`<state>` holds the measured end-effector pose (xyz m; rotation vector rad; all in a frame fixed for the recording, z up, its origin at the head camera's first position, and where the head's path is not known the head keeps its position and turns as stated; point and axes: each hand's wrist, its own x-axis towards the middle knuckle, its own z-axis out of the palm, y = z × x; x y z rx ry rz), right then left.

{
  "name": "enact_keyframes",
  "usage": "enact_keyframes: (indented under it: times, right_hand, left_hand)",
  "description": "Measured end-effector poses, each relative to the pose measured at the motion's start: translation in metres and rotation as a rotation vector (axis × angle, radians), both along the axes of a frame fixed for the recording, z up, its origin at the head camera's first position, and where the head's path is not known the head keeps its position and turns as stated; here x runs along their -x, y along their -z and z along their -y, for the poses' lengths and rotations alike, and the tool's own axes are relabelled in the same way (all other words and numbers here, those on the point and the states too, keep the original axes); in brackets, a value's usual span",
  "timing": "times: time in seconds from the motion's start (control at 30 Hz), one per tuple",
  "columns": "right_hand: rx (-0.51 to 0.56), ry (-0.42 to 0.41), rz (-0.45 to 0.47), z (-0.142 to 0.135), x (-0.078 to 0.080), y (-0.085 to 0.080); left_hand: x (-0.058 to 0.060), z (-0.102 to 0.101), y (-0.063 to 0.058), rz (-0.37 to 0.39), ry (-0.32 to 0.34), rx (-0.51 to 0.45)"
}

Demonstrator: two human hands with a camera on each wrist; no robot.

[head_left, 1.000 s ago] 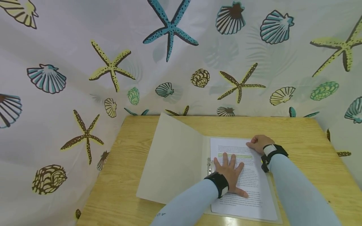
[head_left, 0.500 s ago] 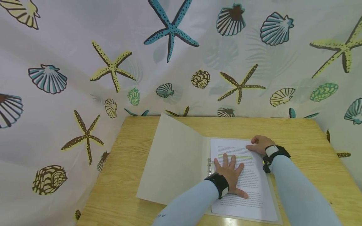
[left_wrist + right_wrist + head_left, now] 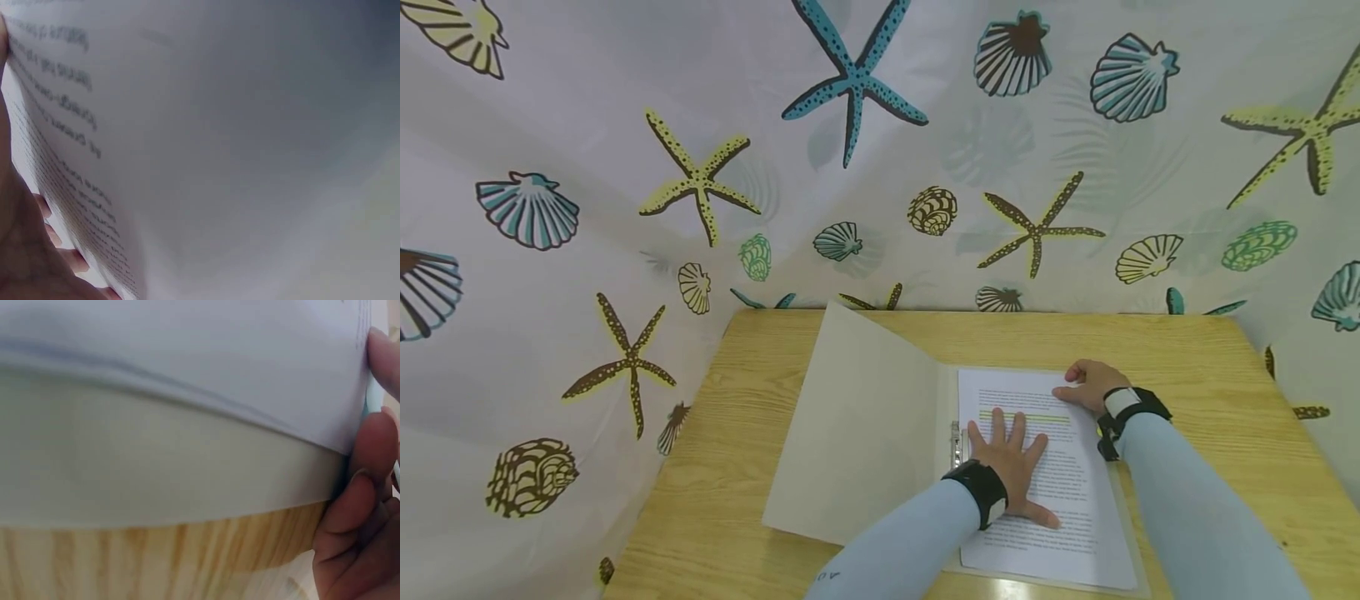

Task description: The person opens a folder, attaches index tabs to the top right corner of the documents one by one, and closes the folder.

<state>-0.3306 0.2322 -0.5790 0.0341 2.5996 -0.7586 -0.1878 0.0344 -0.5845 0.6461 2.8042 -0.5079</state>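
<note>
A stack of printed paper sheets (image 3: 1037, 542), with a yellow highlighted line near the top, lies in the right half of an opened cream ring binder (image 3: 865, 425). My left hand (image 3: 1009, 467) rests flat on the sheets, fingers spread. At their top right corner my right hand (image 3: 1090, 385) pinches the paper, thumb on top and the other fingers curled at the edge. The right wrist view shows the thumb (image 3: 384, 362) against the page and curled fingers (image 3: 375, 440) by the corner. Printed text fills part of the left wrist view, blurred, beside the left hand (image 3: 31, 250).
Metal rings (image 3: 956, 442) sit along the binder's spine, left of the sheets. The binder's cover stands partly raised to the left. Under everything is a wooden table (image 3: 722, 467), with a shell and starfish patterned cloth (image 3: 880, 200) behind and at the sides.
My right hand has shifted very slightly right at the paper's corner, its index finger moving a little away from the thumb. The left hand stays put on the sheets.
</note>
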Motion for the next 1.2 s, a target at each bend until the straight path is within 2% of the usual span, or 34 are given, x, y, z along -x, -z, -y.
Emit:
enact_keyframes:
  times: [0.23,0.67,0.87,1.1,1.2]
  right_hand:
    - [0.010,-0.019,-0.010,-0.0051,0.0021,0.0020]
    - [0.065,0.013,0.030,-0.0028,0.0007,-0.0043]
    - [0.100,0.002,0.000,-0.0016,-0.0028,-0.0041]
    - [0.044,0.062,-0.009,0.0004,-0.0005,0.0017]
    - [0.027,0.059,-0.023,0.0008,0.0014,0.0023]
  left_hand:
    - [-0.0005,-0.0006,-0.0012,0.001,-0.001,-0.005]
    - [0.0019,0.0000,-0.0017,0.011,-0.004,-0.011]
    - [0.0015,0.0007,-0.0015,0.001,-0.013,-0.006]
    - [0.0010,-0.0003,0.0017,-0.002,-0.010,-0.019]
    - [0.0009,-0.0011,0.0032,0.000,-0.011,-0.021]
